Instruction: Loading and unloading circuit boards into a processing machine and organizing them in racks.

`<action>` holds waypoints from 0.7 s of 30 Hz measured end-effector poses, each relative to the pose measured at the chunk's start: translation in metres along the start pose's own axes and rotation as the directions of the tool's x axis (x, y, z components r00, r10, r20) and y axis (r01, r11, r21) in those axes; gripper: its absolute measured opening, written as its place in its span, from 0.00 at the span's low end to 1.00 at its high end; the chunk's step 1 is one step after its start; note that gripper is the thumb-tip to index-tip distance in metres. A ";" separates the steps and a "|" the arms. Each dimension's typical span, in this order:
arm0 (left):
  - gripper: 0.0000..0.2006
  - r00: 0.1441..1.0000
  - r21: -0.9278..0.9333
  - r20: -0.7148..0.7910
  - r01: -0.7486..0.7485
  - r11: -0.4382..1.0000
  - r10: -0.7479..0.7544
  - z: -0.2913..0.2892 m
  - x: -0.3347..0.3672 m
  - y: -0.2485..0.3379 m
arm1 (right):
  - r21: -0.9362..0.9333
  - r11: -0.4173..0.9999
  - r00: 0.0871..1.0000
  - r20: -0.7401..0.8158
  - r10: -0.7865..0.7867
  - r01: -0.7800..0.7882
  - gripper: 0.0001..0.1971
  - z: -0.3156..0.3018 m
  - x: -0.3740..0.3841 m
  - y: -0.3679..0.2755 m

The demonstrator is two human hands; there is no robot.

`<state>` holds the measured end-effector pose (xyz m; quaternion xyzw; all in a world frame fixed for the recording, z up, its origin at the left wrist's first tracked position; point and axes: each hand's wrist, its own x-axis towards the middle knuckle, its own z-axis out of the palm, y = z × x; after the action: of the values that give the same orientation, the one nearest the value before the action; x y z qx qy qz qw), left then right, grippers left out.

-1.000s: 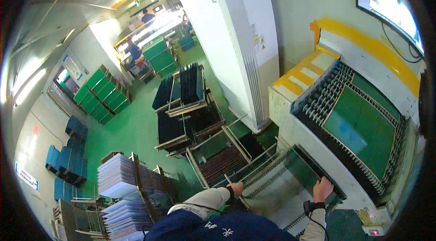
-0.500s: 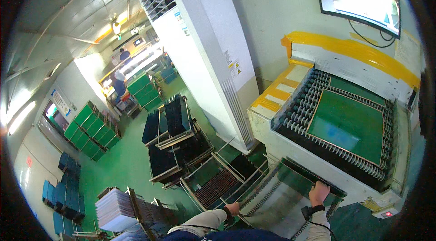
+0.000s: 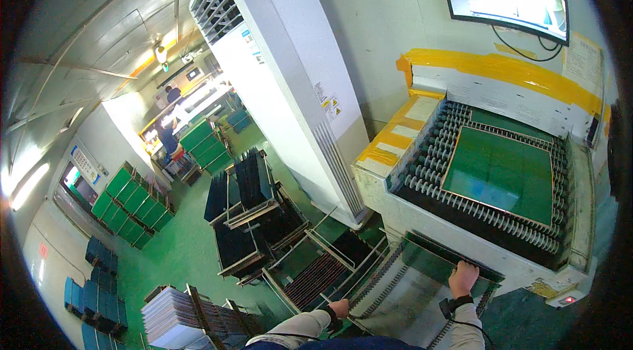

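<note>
Directly in front of me stands a slotted rack (image 3: 404, 297) with toothed strips along its sides and greyish flat sheeting between them. My left hand (image 3: 339, 309) is closed on the rack's left edge, by a thin metal bar. At the far right side, my right hand (image 3: 463, 279) curls its fingers over the rack's edge; a dark band sits on that wrist. Beyond the rack, a green panel (image 3: 498, 173) with a copper-coloured border lies flat on the rollers (image 3: 422, 186) of a conveyor machine. Neither hand touches that panel.
A pale machine housing (image 3: 395, 208) borders the rollers. Left of my rack are another metal rack (image 3: 316, 277), dark-panel racks (image 3: 241, 234) and stacked white sheets (image 3: 173, 318). A tall white air conditioner (image 3: 283, 86) stands beyond. Green crates (image 3: 132, 205) and a person (image 3: 169, 138) are farther off.
My view has shifted slightly, so the machine and wall screen appear a little farther left. Both hands keep their places on the rack; the panel still lies on the rollers.
</note>
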<state>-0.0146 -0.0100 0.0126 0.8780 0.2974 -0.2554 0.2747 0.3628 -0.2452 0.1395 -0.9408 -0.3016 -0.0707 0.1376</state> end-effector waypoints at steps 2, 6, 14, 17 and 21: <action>0.13 0.998 -0.021 0.047 0.049 0.999 -0.048 -0.017 -0.004 0.026 | -0.022 1.000 1.000 0.003 0.016 -0.016 0.07 0.002 0.000 0.007; 0.10 0.986 0.027 0.165 0.016 1.000 -0.020 -0.028 -0.010 0.031 | -0.015 1.000 1.000 0.002 0.007 -0.007 0.07 0.008 0.000 0.009; 0.15 0.990 0.142 0.036 -0.138 0.980 0.134 0.032 0.024 -0.034 | 0.026 1.000 0.999 0.048 0.006 -0.007 0.09 0.002 0.002 0.002; 0.13 0.987 0.118 0.002 -0.160 0.980 0.161 0.035 0.031 -0.033 | 0.016 1.000 0.999 0.034 0.008 -0.009 0.10 0.002 0.001 0.005; 0.11 0.995 -0.012 -0.090 -0.047 0.999 0.046 0.020 0.016 -0.006 | -0.001 1.000 0.999 0.034 0.015 -0.015 0.13 0.006 0.001 0.009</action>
<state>-0.0139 -0.0127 -0.0137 0.8932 0.2907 -0.2074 0.2731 0.3691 -0.2499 0.1316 -0.9441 -0.2970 -0.0538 0.1325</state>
